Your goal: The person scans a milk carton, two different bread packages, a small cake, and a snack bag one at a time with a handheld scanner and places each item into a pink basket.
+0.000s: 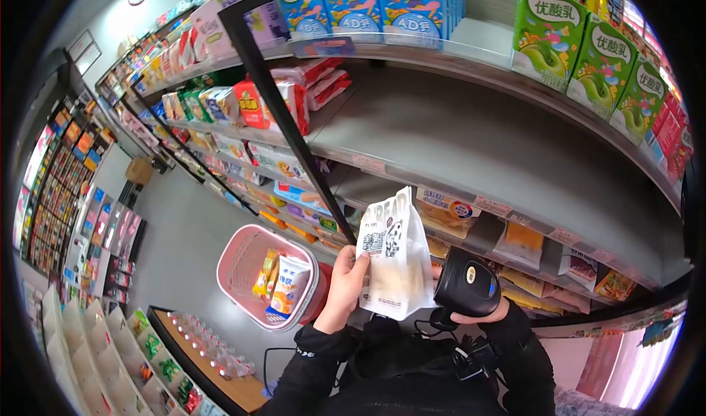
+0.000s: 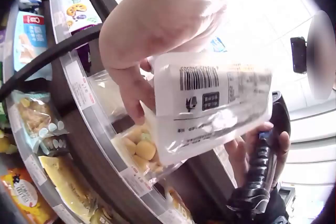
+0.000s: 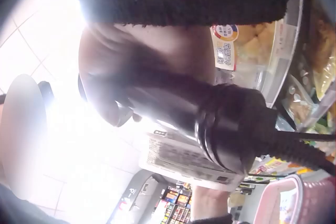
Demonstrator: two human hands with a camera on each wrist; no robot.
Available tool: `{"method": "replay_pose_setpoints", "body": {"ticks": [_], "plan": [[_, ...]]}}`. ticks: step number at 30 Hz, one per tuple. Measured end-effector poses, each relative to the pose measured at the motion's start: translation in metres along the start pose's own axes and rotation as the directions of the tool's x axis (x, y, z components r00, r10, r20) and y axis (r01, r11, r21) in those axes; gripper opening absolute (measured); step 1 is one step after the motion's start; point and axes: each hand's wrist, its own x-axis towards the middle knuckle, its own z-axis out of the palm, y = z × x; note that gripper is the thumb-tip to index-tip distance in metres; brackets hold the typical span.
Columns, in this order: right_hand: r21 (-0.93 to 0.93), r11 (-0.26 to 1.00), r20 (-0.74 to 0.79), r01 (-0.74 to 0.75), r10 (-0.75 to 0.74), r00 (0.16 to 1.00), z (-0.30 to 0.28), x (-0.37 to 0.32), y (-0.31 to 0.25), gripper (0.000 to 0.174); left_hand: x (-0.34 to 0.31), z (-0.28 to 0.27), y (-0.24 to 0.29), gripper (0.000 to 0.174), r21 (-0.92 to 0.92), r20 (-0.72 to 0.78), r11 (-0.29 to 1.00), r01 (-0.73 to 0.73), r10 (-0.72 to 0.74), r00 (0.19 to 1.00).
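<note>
My left hand pinches the left edge of a white bread bag, whose printed front faces up in the head view. In the left wrist view, the bag's back with its barcode is visible beside my fingers. To the right, my right hand grips a black barcode scanner by its handle. The scanner's head stands close beside the bag's right side. The right wrist view shows the handle in the palm, a coiled cable running from its end.
A pink basket with a few packets inside is at my left. Shelves of packaged breads run ahead, with blue and green drink cartons above. A black shelf post slants just beyond the bag. Bottles stand low left.
</note>
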Motion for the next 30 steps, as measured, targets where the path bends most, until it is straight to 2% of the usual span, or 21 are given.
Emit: {"method": "replay_pose_setpoints", "body": {"ticks": [1,5,7,8,10,12,14,15,17,19,21,23,24,27,29,30], "plan": [[-0.082,0.996,-0.078,0.037,-0.044,0.996,-0.001,-0.003,0.005,0.059,-0.003,-0.002,-0.001,0.010,-0.008,-0.016,1.000,-0.004,0.004,1.000],[-0.053,0.998,-0.098,-0.031,0.025,0.995,-0.001,-0.006,0.004,0.059,-0.011,-0.018,-0.018,0.014,-0.026,0.024,0.998,0.061,-0.060,0.998],[0.094,0.987,-0.143,-0.129,0.142,0.979,0.000,-0.009,0.005,0.061,-0.020,-0.019,-0.019,0.016,-0.207,0.065,0.967,0.146,-0.135,0.989],[0.083,0.985,-0.127,-0.151,0.160,0.979,-0.002,-0.009,0.008,0.062,-0.025,-0.017,-0.017,0.016,-0.208,0.057,0.967,0.146,-0.137,0.989],[0.163,0.977,-0.125,-0.140,0.161,0.979,-0.002,-0.009,0.015,0.062,-0.035,-0.012,-0.014,0.018,-0.361,0.078,0.920,0.153,-0.133,0.988],[0.309,0.942,-0.122,-0.130,0.175,0.977,-0.004,-0.008,0.019,0.062,-0.039,-0.014,-0.016,0.020,-0.332,0.053,0.932,0.145,-0.134,0.989],[0.442,0.880,-0.112,-0.174,0.246,0.963,-0.003,-0.007,0.019,0.060,-0.042,-0.016,-0.017,0.031,-0.286,0.033,0.946,0.153,-0.150,0.988],[0.492,0.849,-0.107,-0.193,0.279,0.954,-0.003,-0.006,0.018,0.058,-0.042,-0.019,-0.021,0.031,-0.285,0.034,0.945,0.162,-0.159,0.987],[0.491,0.841,-0.066,-0.226,0.295,0.953,-0.001,0.001,0.014,0.051,-0.036,-0.026,-0.034,0.037,-0.410,0.156,0.874,0.262,-0.216,0.964],[0.451,0.863,-0.048,-0.229,0.280,0.959,0.002,0.013,0.004,0.047,-0.035,-0.024,-0.040,0.040,-0.462,0.180,0.839,0.287,-0.228,0.957],[0.420,0.881,-0.042,-0.218,0.259,0.965,0.006,0.022,-0.003,0.045,-0.037,-0.022,-0.035,0.041,-0.582,0.270,0.707,0.401,-0.298,0.916],[0.250,0.955,-0.085,-0.160,0.186,0.979,0.009,0.031,-0.005,0.042,-0.035,-0.026,-0.033,0.044,-0.582,0.309,0.682,0.442,-0.317,0.897],[0.218,0.945,-0.010,-0.243,0.251,0.968,0.009,0.035,-0.010,0.053,-0.034,-0.028,-0.033,0.044,-0.589,0.351,0.658,0.470,-0.315,0.882],[0.134,0.961,-0.045,-0.244,0.252,0.967,0.018,0.046,-0.015,0.060,-0.029,-0.036,-0.022,0.044,-0.599,0.390,0.637,0.486,-0.298,0.871],[-0.090,0.995,-0.092,-0.038,0.029,0.995,0.023,0.053,-0.011,0.062,-0.024,-0.044,-0.013,0.044,-0.587,0.316,0.702,0.404,-0.261,0.912],[-0.101,0.995,-0.076,-0.020,0.013,0.997,0.023,0.053,-0.005,0.064,-0.018,-0.054,-0.014,0.042,-0.626,0.363,0.654,0.424,-0.237,0.901]]}}
